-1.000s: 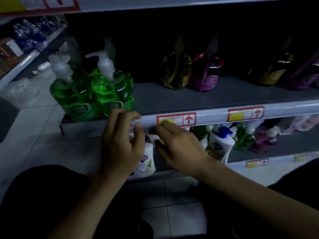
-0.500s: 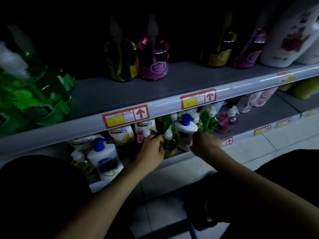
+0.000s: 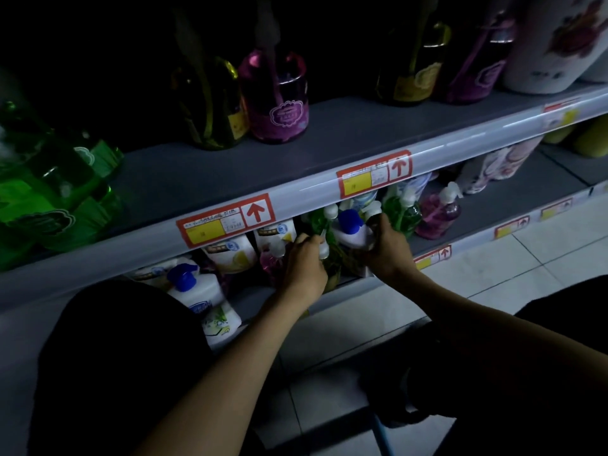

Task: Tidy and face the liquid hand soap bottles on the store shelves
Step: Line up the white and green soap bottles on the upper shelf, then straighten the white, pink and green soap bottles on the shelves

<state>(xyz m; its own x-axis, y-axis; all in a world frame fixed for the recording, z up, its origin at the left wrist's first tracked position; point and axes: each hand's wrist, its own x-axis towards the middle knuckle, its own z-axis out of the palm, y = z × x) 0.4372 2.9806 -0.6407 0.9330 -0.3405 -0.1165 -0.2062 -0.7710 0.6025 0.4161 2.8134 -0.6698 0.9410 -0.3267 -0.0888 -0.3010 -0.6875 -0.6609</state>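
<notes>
On the dim bottom shelf (image 3: pixel 513 222) stand several pump soap bottles. My left hand (image 3: pixel 304 266) grips a green bottle with a white pump (image 3: pixel 324 225) at the shelf's front. My right hand (image 3: pixel 388 250) is curled round a white bottle with a blue cap (image 3: pixel 350 227) just beside it. More green (image 3: pixel 403 212) and pink (image 3: pixel 439 213) pump bottles stand to the right. Another white bottle with a blue pump (image 3: pixel 200 294) stands at the left, with white refill pouches (image 3: pixel 232 255) behind it.
The upper shelf (image 3: pixel 296 159) carries green bottles (image 3: pixel 49 199) at the left, a yellow and a magenta bottle (image 3: pixel 276 97) in the middle, and a large white floral container (image 3: pixel 556 44) at the right. Price tags with red arrows (image 3: pixel 227 218) line the shelf edge. Tiled floor (image 3: pixel 493 268) lies below.
The view swung right from the upper green bottles to the bottom shelf. Both hands left the shelf-edge rail and reached in; each now holds a bottle.
</notes>
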